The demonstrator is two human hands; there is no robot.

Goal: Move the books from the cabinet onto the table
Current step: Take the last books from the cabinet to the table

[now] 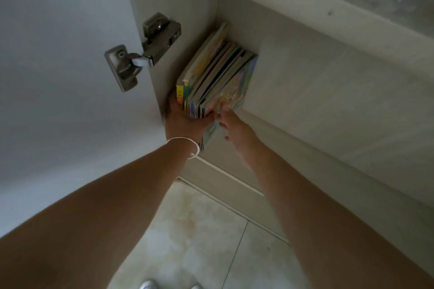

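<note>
Left hand (182, 119): cupped against the near, spine end of the books, palm under and behind the bundle, thumb side against the cabinet's left wall; fingers largely hidden behind the spines.
Right hand (236, 132): fingers bent, tips pressed on the outermost cover at its near corner; whether the thumb closes behind the cover cannot be told.
Books (217, 73): a bundle of thin, soft-covered volumes, standing on edge and leaning left, inside the cabinet's lower compartment, tight in its left corner; covers glossy, pastel and yellow, one spine bright yellow.
Cabinet (328, 91): pale, matt laminate panels with faint grain; straight edges.
Door (58, 65): smooth white panel, swung open to the left.
Hinge (143, 50): brushed metal, cup-type, screwed to door and side wall.
Bangle (187, 146): thin silver ring on the left wrist.
Floor (192, 230): glossy, marbled beige tiles with thin joints.
</note>
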